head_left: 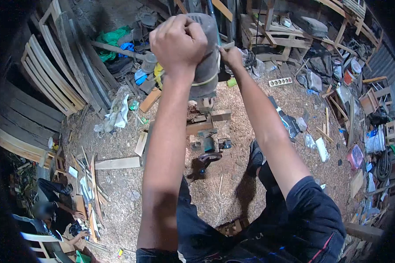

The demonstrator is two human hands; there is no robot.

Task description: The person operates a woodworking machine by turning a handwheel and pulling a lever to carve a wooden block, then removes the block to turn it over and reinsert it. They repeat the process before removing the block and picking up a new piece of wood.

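Observation:
In front of me stands a machine with an upright grey cylindrical motor housing [205, 72], vent holes on its top. My left hand [177, 41] is closed in a fist at the housing's upper left side; what its fingers grip is hidden. My right hand [232, 58] is closed at the housing's right side, near a small pale piece [227, 45]; its grip is too small to make out. Below the motor, a wooden block [199, 128] lies on the machine's bed, with another wood piece [220, 115] beside it. A round handwheel [210, 157] sits lower at the front.
Wood shavings [118, 188] cover the floor. Curved wooden slats [48, 79] lean at the left. A power strip [280, 82] lies to the right, near scattered clutter. At lower left another person [52, 215] sits low beside thin wood strips [92, 197]. A board [118, 163] lies left of the machine.

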